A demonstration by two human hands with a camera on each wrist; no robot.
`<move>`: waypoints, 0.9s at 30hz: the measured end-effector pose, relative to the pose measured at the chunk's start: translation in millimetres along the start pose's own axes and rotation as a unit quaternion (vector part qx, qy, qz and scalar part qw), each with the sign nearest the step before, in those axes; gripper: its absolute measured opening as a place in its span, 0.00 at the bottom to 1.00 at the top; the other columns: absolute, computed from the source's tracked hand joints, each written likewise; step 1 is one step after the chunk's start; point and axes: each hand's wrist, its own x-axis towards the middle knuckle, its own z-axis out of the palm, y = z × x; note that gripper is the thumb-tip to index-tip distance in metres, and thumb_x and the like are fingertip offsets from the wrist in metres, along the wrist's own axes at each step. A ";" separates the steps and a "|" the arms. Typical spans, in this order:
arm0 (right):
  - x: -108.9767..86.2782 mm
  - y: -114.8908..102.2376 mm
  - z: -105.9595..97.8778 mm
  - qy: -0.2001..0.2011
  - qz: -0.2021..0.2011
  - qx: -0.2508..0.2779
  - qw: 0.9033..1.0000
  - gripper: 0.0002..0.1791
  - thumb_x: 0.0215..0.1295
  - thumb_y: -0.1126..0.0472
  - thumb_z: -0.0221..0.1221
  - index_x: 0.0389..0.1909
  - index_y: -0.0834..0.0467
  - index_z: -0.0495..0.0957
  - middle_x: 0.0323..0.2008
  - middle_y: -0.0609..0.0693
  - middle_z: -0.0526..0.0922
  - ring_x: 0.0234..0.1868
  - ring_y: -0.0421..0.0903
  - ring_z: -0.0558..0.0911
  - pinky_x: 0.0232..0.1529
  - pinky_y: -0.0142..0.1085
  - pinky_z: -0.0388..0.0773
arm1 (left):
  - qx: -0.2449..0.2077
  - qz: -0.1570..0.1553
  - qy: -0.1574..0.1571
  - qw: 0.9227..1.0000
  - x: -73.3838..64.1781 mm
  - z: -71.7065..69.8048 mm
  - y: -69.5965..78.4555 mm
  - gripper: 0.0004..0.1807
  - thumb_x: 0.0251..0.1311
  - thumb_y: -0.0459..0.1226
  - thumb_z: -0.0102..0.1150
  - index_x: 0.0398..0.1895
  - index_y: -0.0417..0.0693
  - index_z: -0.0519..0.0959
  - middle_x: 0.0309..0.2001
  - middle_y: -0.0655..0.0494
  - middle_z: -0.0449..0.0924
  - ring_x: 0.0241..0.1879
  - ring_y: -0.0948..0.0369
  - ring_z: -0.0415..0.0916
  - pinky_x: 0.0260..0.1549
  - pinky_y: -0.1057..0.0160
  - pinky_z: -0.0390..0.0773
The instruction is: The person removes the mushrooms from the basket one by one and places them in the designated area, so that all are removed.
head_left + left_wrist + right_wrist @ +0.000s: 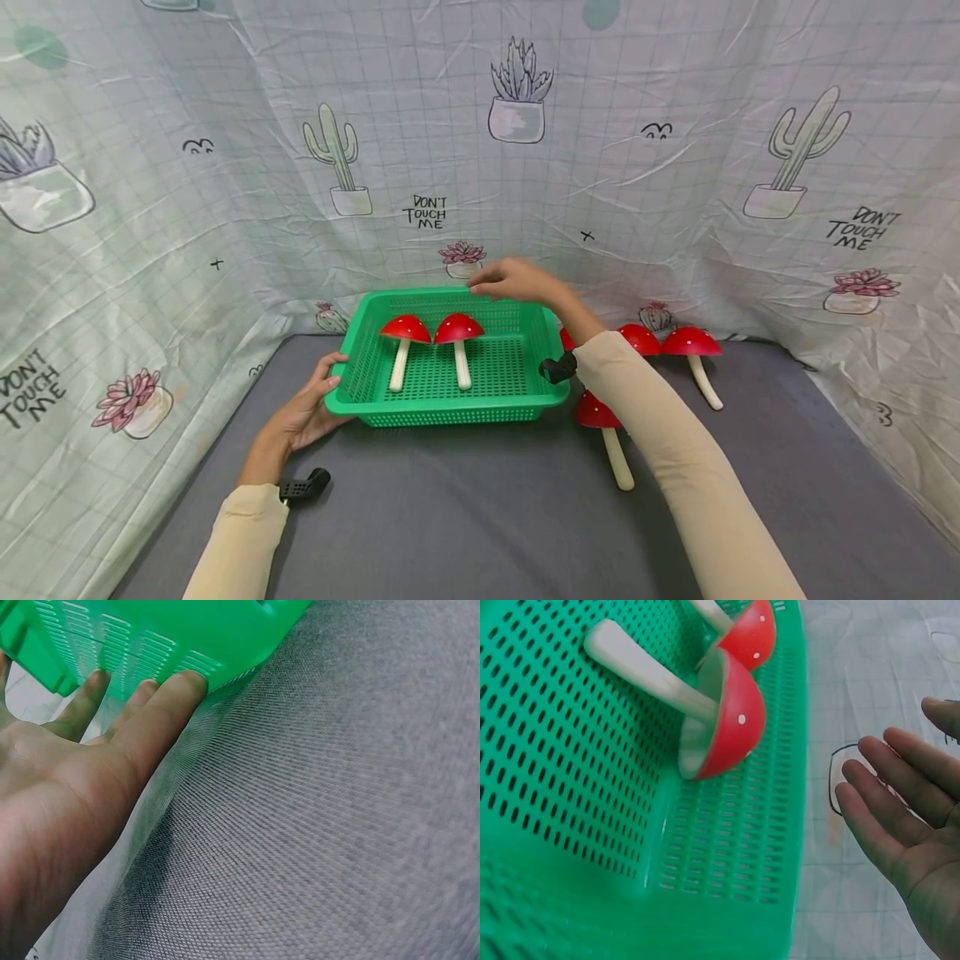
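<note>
Two mushroom-shaped ladles with hollow red, white-dotted caps and pale handles lie in a green perforated basket (446,406): the left ladle (406,329) and the right ladle (460,329). My left hand (309,414) is at the basket's left side. Its fairly straight fingers (161,724) touch the outer wall in the left wrist view; its thumb is partly out of that frame. Over the back rim hovers my right hand (517,281), holding nothing. In the right wrist view, its fingers (900,787) extend loosely, apart from the basket and the nearer ladle (739,720).
Several more mushroom ladles lie on the grey tabletop (450,508) to the basket's right, including a back ladle (692,342) and a front ladle (597,411). My right sleeve (675,450) partly covers some of them. A printed curtain (420,125) encloses the back and sides.
</note>
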 end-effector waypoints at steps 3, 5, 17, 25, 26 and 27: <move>6.7 3.1 2.2 -0.005 0.008 0.018 1.000 0.21 0.77 0.52 0.56 0.64 0.58 0.78 0.64 0.55 0.79 0.55 0.52 0.84 0.56 0.42 0.79 | 0.003 0.000 0.003 1.000 1.0 0.3 0.3 0.17 0.81 0.35 0.33 0.63 0.68 0.58 0.63 0.50 0.60 0.53 0.56 0.75 0.53 0.52 0.77; 10.7 4.4 3.5 -0.007 0.010 0.026 1.000 0.21 0.77 0.53 0.56 0.64 0.59 0.78 0.64 0.55 0.78 0.57 0.52 0.82 0.55 0.41 0.80 | 0.003 0.001 0.004 1.000 1.9 0.5 1.0 0.17 0.81 0.35 0.33 0.63 0.68 0.58 0.63 0.51 0.61 0.53 0.56 0.75 0.53 0.52 0.77; 34.8 19.2 22.5 -0.046 0.015 -0.020 0.999 0.22 0.76 0.57 0.58 0.64 0.63 0.76 0.63 0.58 0.78 0.60 0.59 0.79 0.56 0.52 0.78 | 0.011 -0.007 0.011 1.000 -0.6 -0.3 0.7 0.17 0.81 0.35 0.32 0.62 0.68 0.57 0.63 0.50 0.61 0.53 0.56 0.75 0.53 0.52 0.78; 42.9 25.6 42.0 -0.099 0.062 -0.034 0.993 0.28 0.75 0.53 0.58 0.71 0.60 0.70 0.68 0.60 0.73 0.65 0.55 0.76 0.59 0.52 0.76 | 0.037 -0.024 0.043 0.998 0.6 4.9 1.9 0.15 0.81 0.37 0.34 0.61 0.70 0.57 0.67 0.47 0.53 0.56 0.54 0.74 0.54 0.47 0.76; 44.0 27.0 44.0 -0.103 0.070 -0.022 0.992 0.28 0.75 0.53 0.58 0.71 0.59 0.69 0.70 0.60 0.72 0.66 0.56 0.75 0.59 0.52 0.76 | 0.038 -0.025 0.044 0.998 0.7 4.8 1.8 0.15 0.81 0.37 0.34 0.61 0.70 0.57 0.67 0.47 0.53 0.56 0.54 0.74 0.54 0.47 0.76; 45.3 28.7 46.1 -0.105 0.079 -0.005 0.991 0.29 0.75 0.53 0.59 0.72 0.59 0.68 0.71 0.61 0.70 0.67 0.56 0.73 0.60 0.53 0.75 | 0.038 -0.025 0.043 0.998 0.8 4.5 1.5 0.16 0.81 0.37 0.34 0.61 0.70 0.57 0.67 0.47 0.53 0.56 0.54 0.74 0.54 0.47 0.76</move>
